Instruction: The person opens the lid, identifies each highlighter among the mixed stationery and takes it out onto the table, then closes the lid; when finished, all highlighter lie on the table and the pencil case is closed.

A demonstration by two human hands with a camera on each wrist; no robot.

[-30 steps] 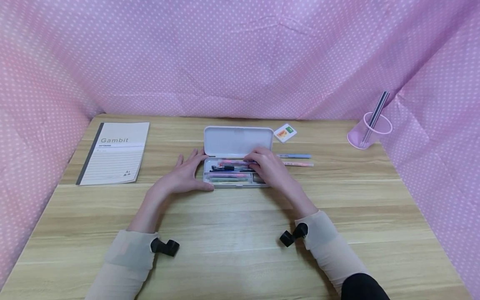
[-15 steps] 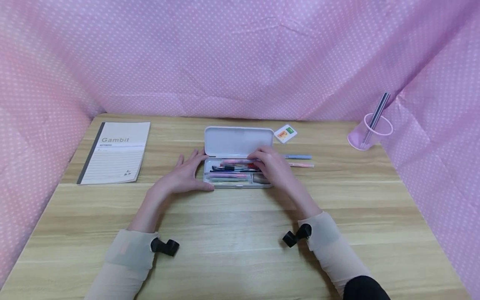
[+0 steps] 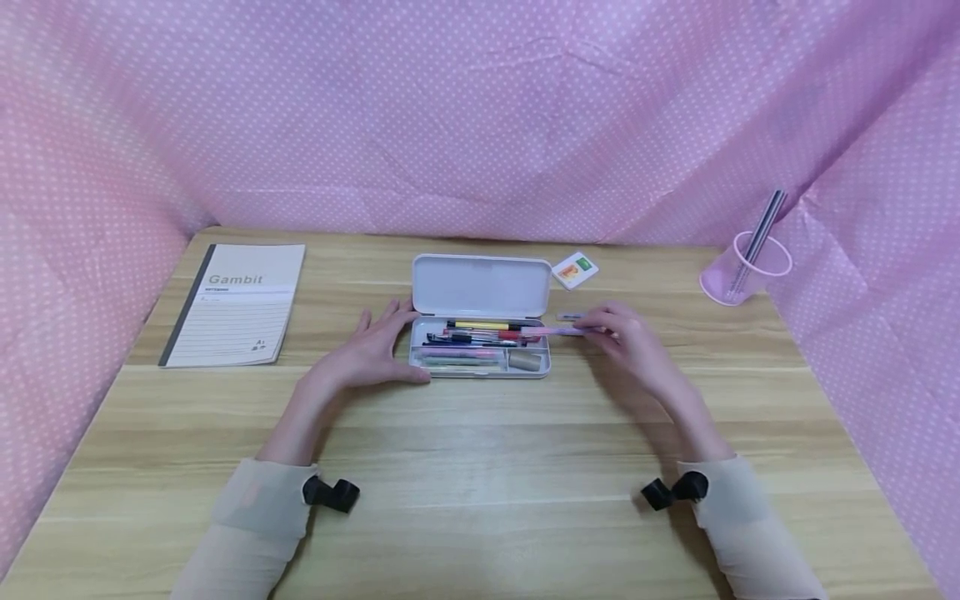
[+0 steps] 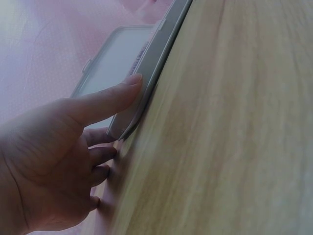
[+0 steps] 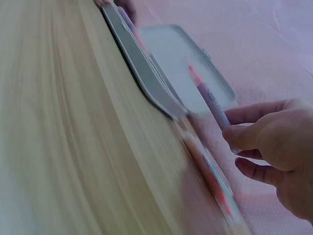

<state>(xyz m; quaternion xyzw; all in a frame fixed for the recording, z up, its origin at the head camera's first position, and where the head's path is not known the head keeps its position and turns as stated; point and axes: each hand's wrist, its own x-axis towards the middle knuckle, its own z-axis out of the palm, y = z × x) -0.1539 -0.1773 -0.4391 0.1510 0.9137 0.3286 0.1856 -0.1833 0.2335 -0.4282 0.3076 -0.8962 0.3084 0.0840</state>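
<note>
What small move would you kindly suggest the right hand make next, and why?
I'd probably lower the purple pen beside the loose pen: the right hand pinches it above the table, its end overlaps the open pencil case in the head view, and the loose pen lies outside.

There are two hands, one pencil case, one notebook, one cup.

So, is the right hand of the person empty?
No, in the right wrist view the right hand pinches a purple pen.
</note>
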